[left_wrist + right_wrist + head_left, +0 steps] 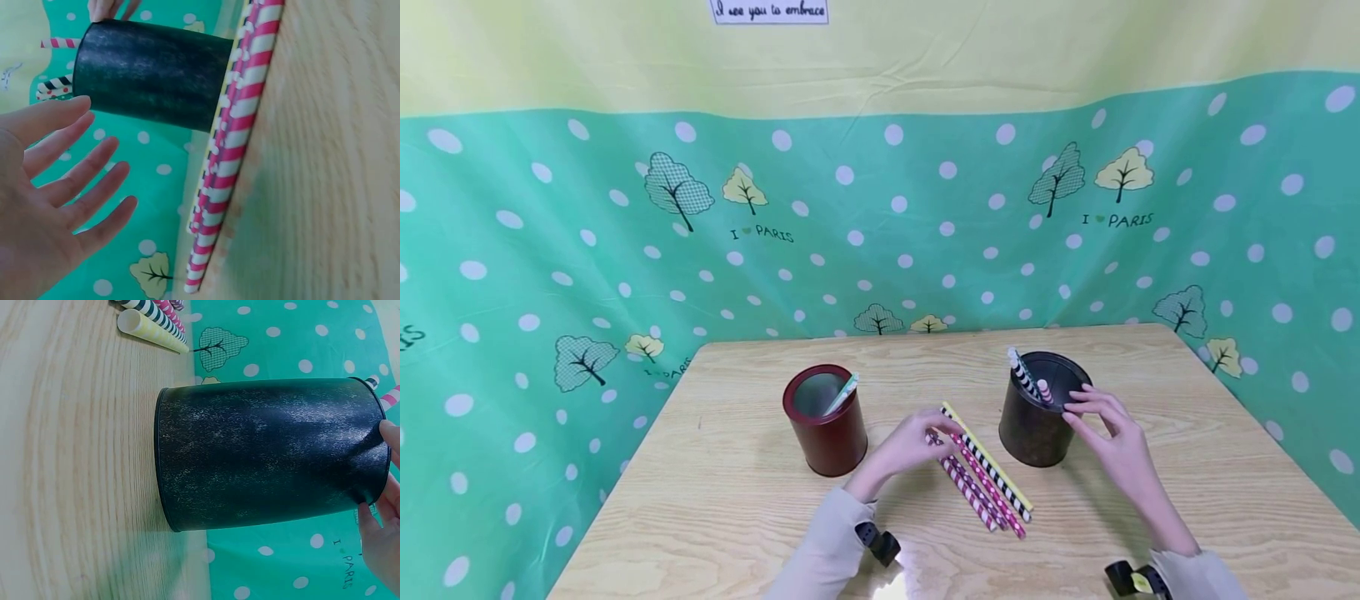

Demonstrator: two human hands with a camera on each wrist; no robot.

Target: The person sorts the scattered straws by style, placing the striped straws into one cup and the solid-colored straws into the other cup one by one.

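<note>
The left hand [917,442] spreads empty fingers above patterned paper straws [977,471] mid-scene on the pale wooden table [700,500], the right hand [1112,429] touches the black cylindrical can [1036,433] with relaxed fingers, so I'd say straw-picking is in hand, calling next for a pinch.

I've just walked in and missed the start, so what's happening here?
A person's right hand touches a black can at its rim; a few upright straws stand inside. Their left hand, fingers spread and holding nothing, is above loose patterned straws on the table. A red can holds at least one too.
</note>
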